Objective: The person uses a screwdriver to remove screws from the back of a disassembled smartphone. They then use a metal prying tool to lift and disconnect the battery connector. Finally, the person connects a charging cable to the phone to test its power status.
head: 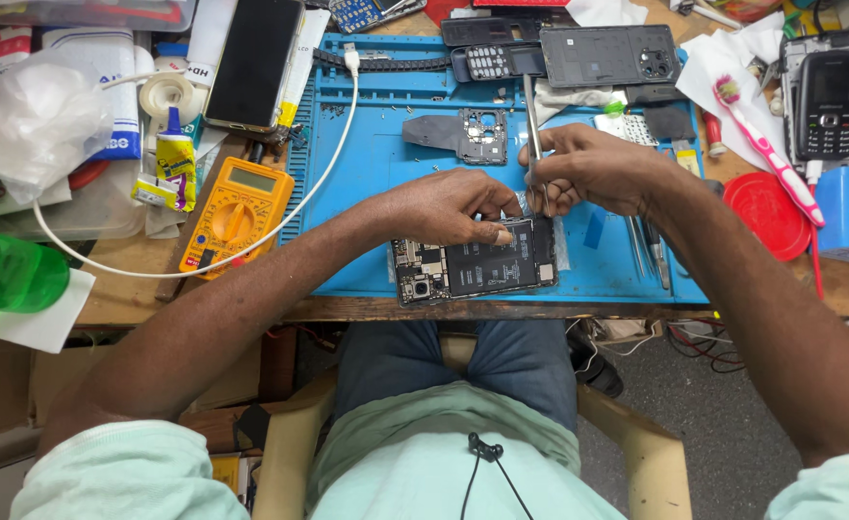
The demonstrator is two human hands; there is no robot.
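An opened smartphone (pixel 473 268) with its black battery and circuit board exposed lies on a blue work mat (pixel 376 173). My left hand (pixel 453 205) rests on the phone's upper edge, fingertips pressing on it. My right hand (pixel 588 171) grips metal tweezers (pixel 532 135) that point down toward the phone's top right corner. Both hands nearly touch above the phone.
A yellow multimeter (pixel 237 212) lies left of the mat beside a glue tube (pixel 176 164). A dark phone (pixel 254 63) with a white cable, a back cover (pixel 609 55), a metal frame part (pixel 463 133), a pink toothbrush (pixel 766 149), a red lid (pixel 766 214) and spare tools (pixel 648 252) surround the mat.
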